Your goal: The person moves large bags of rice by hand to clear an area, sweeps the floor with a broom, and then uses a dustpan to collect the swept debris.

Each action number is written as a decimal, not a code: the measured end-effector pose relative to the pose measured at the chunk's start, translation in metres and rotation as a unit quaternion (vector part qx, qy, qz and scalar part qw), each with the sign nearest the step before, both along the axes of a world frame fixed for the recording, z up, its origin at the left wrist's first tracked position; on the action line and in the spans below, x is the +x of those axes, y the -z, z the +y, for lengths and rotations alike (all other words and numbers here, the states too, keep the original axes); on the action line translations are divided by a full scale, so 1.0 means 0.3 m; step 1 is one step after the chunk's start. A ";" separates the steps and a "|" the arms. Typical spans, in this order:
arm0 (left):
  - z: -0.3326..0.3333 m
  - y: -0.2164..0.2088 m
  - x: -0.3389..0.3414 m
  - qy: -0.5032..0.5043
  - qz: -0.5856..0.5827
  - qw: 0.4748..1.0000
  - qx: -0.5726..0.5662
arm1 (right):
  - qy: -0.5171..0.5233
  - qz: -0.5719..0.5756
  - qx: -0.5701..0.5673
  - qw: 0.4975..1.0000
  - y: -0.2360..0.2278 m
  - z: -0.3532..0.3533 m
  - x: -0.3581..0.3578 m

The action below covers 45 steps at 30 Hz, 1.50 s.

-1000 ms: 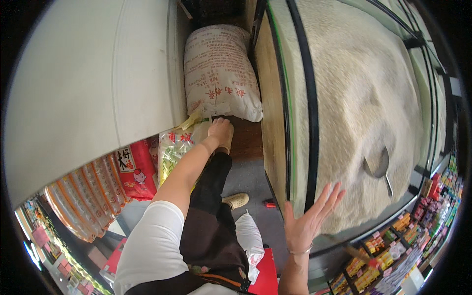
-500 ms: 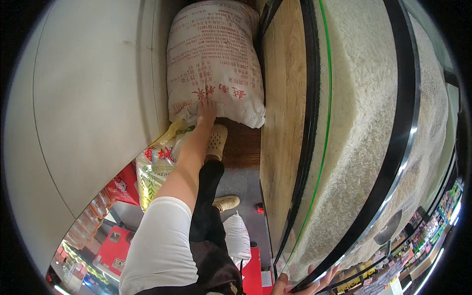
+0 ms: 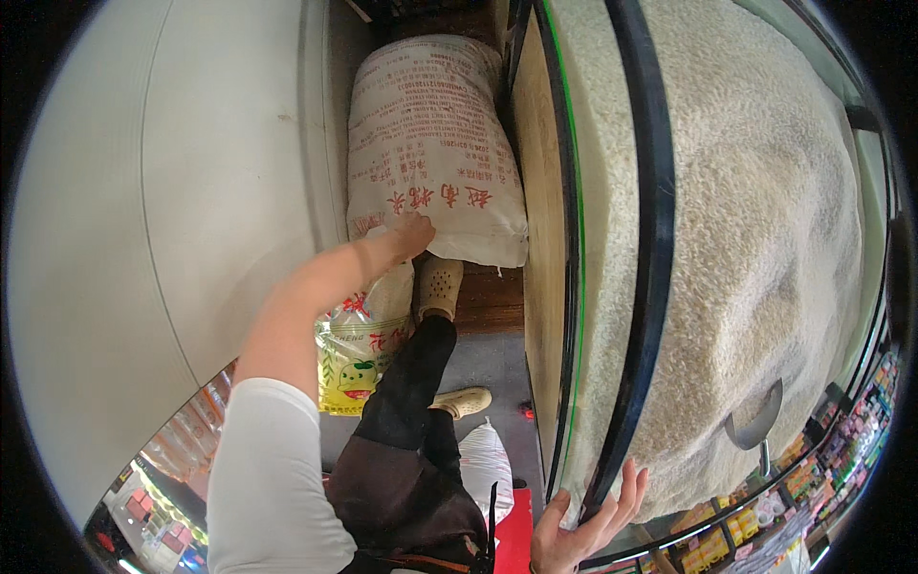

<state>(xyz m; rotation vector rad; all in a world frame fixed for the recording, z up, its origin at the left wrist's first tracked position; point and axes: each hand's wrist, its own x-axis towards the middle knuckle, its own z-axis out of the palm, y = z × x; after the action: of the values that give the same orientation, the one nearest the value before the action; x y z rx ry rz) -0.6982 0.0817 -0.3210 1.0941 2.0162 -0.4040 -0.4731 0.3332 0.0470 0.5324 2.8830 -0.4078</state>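
Observation:
A large white woven sack (image 3: 435,143) with red print lies on a wooden board between a pale panel and the rice bin. My left hand (image 3: 411,234) is closed on the sack's near edge, its fingertips partly hidden. Under that forearm stands a clear and yellow printed rice bag (image 3: 359,344). My right hand (image 3: 588,521) grips the black rim (image 3: 655,239) of the bin at its near corner, thumb on one side and fingers on the other. Loose white rice (image 3: 746,239) fills the bin.
A metal scoop (image 3: 757,421) is stuck in the rice. My foot in a beige clog (image 3: 442,285) is beside the sack; the other clog (image 3: 463,402) is on the grey floor. Another white sack (image 3: 486,464) stands behind my legs. Stocked shelves (image 3: 765,517) line the lower right.
My view has shifted and leaned right. My left hand has gone from lying with fingers stretched on the sack to closing on its edge. The right hand stays on the rim.

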 end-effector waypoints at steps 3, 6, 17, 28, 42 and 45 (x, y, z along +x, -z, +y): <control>-0.068 -0.052 -0.051 0.027 0.000 1.000 0.009 | 0.021 -0.014 -0.047 0.999 0.014 -0.001 0.043; -0.089 -0.144 -0.101 -0.107 0.056 0.992 0.025 | 0.074 0.100 -0.014 0.992 0.003 -0.027 0.042; -0.095 -0.090 0.032 -0.248 0.080 0.964 0.056 | 0.595 -0.094 -0.651 0.462 0.997 -0.496 -0.248; -0.153 0.034 0.132 -0.335 0.215 0.911 0.110 | 0.651 -0.063 -0.745 0.126 1.585 -0.275 -0.590; -0.224 0.069 0.110 -0.458 0.156 0.875 -0.023 | 0.568 0.011 -0.756 0.324 1.341 -0.511 -0.488; -0.168 -0.039 0.094 -0.468 0.118 0.876 0.014 | 0.564 0.052 -0.751 0.340 1.285 -0.462 -0.456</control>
<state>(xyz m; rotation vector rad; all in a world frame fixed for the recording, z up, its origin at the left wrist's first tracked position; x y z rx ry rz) -0.6699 0.0314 -0.3093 -0.0205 2.4888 0.0139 -0.6100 0.1946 -0.3386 1.6351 0.3996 -2.5638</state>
